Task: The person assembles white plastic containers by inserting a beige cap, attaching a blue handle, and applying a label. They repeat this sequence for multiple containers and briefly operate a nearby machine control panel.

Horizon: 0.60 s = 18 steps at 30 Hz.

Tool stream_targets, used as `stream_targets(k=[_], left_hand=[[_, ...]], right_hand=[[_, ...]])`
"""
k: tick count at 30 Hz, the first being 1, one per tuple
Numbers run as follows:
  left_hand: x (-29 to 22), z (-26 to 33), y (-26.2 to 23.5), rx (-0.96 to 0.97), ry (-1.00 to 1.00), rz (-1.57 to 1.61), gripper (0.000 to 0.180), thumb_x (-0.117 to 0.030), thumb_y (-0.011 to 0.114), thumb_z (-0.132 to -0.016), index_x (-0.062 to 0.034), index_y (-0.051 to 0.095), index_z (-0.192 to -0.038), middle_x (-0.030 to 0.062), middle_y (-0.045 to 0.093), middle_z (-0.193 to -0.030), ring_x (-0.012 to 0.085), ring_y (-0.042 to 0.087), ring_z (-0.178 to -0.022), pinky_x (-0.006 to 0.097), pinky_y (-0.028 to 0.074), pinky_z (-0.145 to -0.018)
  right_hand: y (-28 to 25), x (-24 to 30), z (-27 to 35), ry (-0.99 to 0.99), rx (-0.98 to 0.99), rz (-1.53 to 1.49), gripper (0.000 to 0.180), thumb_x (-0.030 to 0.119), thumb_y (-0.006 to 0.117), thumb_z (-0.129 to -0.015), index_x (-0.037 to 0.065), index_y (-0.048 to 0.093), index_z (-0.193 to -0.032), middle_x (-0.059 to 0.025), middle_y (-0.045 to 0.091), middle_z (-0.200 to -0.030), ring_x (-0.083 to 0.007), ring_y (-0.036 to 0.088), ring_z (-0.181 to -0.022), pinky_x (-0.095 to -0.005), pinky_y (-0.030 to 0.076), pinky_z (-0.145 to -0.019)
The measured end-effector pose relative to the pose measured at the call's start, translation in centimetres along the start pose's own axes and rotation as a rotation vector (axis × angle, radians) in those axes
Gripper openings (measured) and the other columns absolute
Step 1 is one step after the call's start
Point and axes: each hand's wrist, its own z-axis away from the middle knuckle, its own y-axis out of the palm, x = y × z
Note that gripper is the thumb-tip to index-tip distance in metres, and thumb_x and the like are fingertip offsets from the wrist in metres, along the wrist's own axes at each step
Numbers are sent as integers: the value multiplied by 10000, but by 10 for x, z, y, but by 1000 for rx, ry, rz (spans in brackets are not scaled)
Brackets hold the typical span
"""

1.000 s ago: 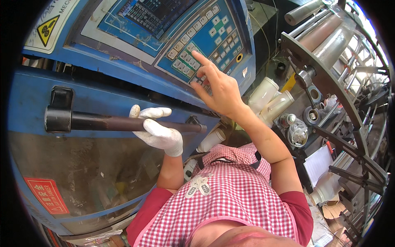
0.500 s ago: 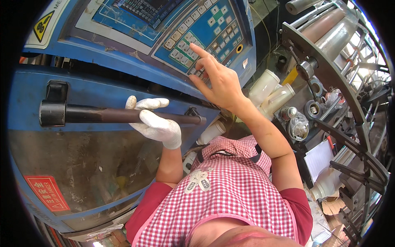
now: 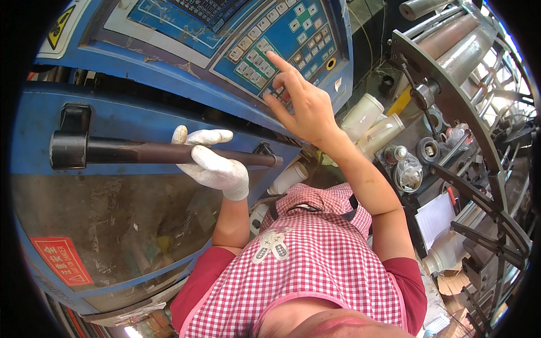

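Note:
In a white glove, my left hand (image 3: 217, 169) is wrapped loosely round a dark bar handle (image 3: 129, 152) on the blue machine door (image 3: 112, 225). Its thumb lies across the front of the bar and other fingers stick out above it. My bare right hand (image 3: 307, 110) is raised at the blue control panel (image 3: 225, 70), palm toward it. The index finger reaches out over the small white keys (image 3: 256, 65), with the thumb apart below. Whether the fingertip presses a key I cannot tell. A screen (image 3: 205, 14) with text sits above the keys, partly cut off.
To the right stands a metal frame (image 3: 451, 84) carrying rollers. Pale plastic cylinders (image 3: 363, 115) lie beyond my right forearm. A glass jar (image 3: 408, 174), tape rolls (image 3: 428, 149) and a paper pad (image 3: 435, 218) are beside the frame. A red warning label (image 3: 61, 260) marks the door.
My right index fingertip has shifted slightly up and to the right over the keys. My left hand stays on the handle. The view has moved a little.

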Motion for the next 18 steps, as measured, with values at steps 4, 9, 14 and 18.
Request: stream_targets(k=[4, 9, 14, 18], left_hand=[[-3, -1, 0, 3, 2, -13, 493, -301, 379, -1082, 91, 432, -1377, 42, 567, -775, 132, 529, -609, 266, 489, -622], [0, 0, -5, 27, 23, -6, 484, -231, 401, -1070, 108, 390, -1416, 63, 591, -766, 143, 569, -631, 295, 541, -669], [-5, -1, -2, 0, -66, 68, 461, -188, 398, -1052, 103, 390, -1410, 78, 597, -791, 159, 575, -636, 303, 545, -663], [-4, -2, -4, 13, -49, 48, 467, -179, 387, -1043, 109, 388, -1411, 85, 600, -789, 165, 580, -641, 308, 544, -674]], right_hand=[[1, 0, -1, -10, -21, 12, 283, 181, 772, -915, 68, 539, -1029, -100, 577, -1548, -305, 733, -890, -385, 583, -698], [8, 3, -6, 22, -37, 88, 310, 198, 786, -905, 62, 545, -1044, -99, 603, -1515, -303, 732, -848, -377, 583, -675], [-4, 13, -5, 32, 14, 31, 340, 220, 799, -894, 57, 548, -1056, -96, 624, -1484, -295, 729, -844, -374, 582, -668], [1, 17, 4, -56, -12, 3, 432, 200, 821, -883, 59, 589, -1220, -77, 676, -1396, -242, 691, -753, -341, 569, -647]])
